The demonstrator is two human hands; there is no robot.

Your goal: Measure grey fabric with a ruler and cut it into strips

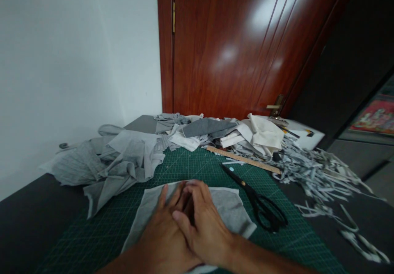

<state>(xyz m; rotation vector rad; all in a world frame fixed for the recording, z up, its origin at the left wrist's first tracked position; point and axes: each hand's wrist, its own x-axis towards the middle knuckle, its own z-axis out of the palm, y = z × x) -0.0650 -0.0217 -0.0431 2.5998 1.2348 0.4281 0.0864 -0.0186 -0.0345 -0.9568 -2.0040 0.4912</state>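
A piece of light grey cloth (226, 204) lies flat near the front of the green cutting mat (197, 163). My left hand (168, 233) rests on it, palm down, with some fingers stretched towards the far edge. Partly across it lies my right hand (209, 224); its fingers are bent forward to the cloth's far edge and its thumb, held apart, lies on the back of the left hand. Some fingertips are hidden where the hands overlap. Black scissors (254, 194) lie just right of the cloth, blades pointing away to the left.
Crumpled grey cloth (123, 159) is heaped at the left. Along the back lie grey and cream scraps (258, 132) and a wooden ruler (243, 159). Thin cut strips (314, 171) are piled at the right. A brown door (227, 52) stands behind the table.
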